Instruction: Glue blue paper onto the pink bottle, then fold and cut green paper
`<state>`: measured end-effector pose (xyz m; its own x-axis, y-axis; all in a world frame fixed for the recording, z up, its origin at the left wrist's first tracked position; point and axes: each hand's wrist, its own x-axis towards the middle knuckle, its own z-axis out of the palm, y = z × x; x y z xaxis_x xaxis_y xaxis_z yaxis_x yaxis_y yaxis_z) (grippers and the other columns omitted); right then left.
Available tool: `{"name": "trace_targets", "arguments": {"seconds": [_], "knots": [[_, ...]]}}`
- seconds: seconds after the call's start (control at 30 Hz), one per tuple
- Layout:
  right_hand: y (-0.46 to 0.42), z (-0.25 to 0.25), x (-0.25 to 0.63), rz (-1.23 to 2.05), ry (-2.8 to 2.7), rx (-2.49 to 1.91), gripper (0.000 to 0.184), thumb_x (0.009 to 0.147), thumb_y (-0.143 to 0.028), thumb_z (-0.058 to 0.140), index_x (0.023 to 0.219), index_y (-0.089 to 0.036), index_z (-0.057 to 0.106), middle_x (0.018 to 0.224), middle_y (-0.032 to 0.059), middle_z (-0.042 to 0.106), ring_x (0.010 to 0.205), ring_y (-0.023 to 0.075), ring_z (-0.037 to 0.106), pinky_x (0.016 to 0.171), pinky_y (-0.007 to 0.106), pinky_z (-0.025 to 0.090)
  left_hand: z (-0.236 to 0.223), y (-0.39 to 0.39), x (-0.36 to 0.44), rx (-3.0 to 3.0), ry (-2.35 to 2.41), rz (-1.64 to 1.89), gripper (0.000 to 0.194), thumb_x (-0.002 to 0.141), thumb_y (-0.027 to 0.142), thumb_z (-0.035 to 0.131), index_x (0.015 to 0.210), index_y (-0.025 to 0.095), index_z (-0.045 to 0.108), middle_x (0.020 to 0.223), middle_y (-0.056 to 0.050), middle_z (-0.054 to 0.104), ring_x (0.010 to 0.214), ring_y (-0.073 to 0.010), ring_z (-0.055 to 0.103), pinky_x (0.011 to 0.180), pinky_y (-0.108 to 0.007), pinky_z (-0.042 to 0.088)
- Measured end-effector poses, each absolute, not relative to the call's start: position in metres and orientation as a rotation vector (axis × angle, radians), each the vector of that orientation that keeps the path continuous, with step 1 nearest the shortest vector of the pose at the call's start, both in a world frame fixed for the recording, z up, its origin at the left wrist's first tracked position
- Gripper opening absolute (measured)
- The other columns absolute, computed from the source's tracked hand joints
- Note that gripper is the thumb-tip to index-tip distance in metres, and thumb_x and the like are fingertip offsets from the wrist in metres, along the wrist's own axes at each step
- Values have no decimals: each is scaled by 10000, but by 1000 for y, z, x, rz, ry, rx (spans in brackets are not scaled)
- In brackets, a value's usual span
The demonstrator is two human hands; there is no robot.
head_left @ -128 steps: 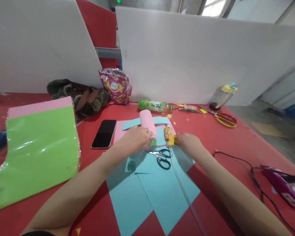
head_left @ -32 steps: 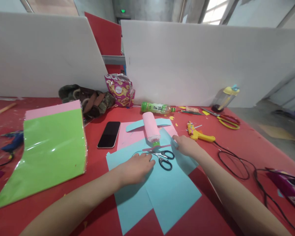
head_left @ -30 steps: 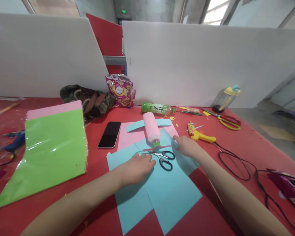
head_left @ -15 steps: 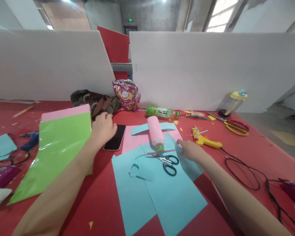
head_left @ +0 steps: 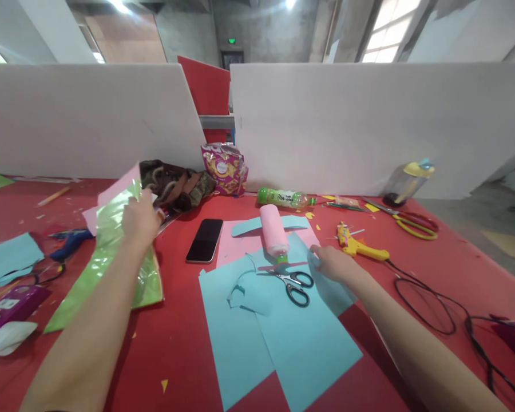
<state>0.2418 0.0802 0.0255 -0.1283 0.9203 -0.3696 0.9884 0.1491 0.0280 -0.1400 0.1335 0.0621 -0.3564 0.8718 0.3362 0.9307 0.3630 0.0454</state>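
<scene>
My left hand (head_left: 139,220) is closed on a shiny plastic-sleeved pack of coloured paper (head_left: 107,274), green in front with pink sheets behind. The pack is bent under the fingers. My right hand (head_left: 332,263) is closed at the edge of a light blue paper sheet (head_left: 313,337); its fingertips are partly hidden. Black-handled scissors (head_left: 292,286) lie on the blue sheets, beside a small curled paper scrap (head_left: 246,292). Just beyond them rests a bottle wrapped in pink paper (head_left: 274,229), its green cap towards me, across a blue strip (head_left: 246,227).
A black phone (head_left: 205,240) lies between my hands. To the right are a yellow glue gun (head_left: 360,248) with its cable, large shears (head_left: 414,223) and a lidded cup (head_left: 407,183). A green-capped bottle (head_left: 285,198), snack bag (head_left: 225,169) and camouflage bag (head_left: 175,186) line the white partition.
My left hand has moved left from beside the phone onto the paper pack, which is now bent and gathered. The phone is fully uncovered. My right hand has stayed in place.
</scene>
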Motion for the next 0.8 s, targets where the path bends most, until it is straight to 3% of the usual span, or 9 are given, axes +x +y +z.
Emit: {"name": "trace_targets", "arguments": {"seconds": [0.07, 0.27, 0.43, 0.57, 0.7, 0.8], "knots": [[81, 27, 242, -329, 2127, 1852, 371, 725, -173, 466, 1094, -149, 433, 1001, 152, 551, 885, 266, 569, 569, 256, 355, 82, 125, -147, -1603, -2296, -370, 395, 712, 102, 394, 1100, 112, 472, 1116, -157, 473, 1015, -275, 470, 822, -364, 389], [79, 32, 240, -320, 2117, 1892, 358, 735, -243, 458, 1086, -172, 438, 979, 140, 561, 855, 271, 577, 548, 266, 370, 118, 92, -160, -1780, -1702, -698, 371, 758, 105, 287, 1030, 153, 535, 1203, 13, 477, 1100, -132, 423, 921, -275, 325], [76, 38, 238, -282, 2128, 1919, 332, 759, -261, 436, 1076, -163, 449, 959, 147, 577, 846, 278, 585, 554, 275, 381, 113, 74, -162, -2127, -1462, -728, 264, 787, 259, 348, 637, 213, 560, 1019, 102, 617, 1083, -104, 464, 910, -315, 343], [71, 45, 237, -242, 2161, 1927, 323, 788, -307, 416, 1074, -161, 447, 954, 144, 586, 855, 275, 584, 591, 293, 390, 94, 65, -174, -2431, -1508, -746, 366, 761, 308, 303, 432, 205, 425, 749, 95, 687, 943, -104, 548, 815, -293, 402], [63, 52, 232, -199, 2190, 1937, 342, 803, -351, 400, 1085, -161, 434, 974, 145, 578, 889, 277, 568, 618, 301, 392, 69, 48, -192, -2602, -1684, -684, 371, 722, 277, 306, 368, 200, 387, 765, 43, 694, 853, -114, 566, 772, -277, 414], [55, 59, 223, -148, 2232, 1929, 338, 812, -373, 383, 1072, -163, 437, 946, 137, 584, 860, 272, 572, 592, 291, 389, 56, 38, -190, -2577, -1998, -421, 350, 694, 218, 316, 346, 195, 351, 719, 22, 690, 752, -106, 592, 707, -223, 432]]}}
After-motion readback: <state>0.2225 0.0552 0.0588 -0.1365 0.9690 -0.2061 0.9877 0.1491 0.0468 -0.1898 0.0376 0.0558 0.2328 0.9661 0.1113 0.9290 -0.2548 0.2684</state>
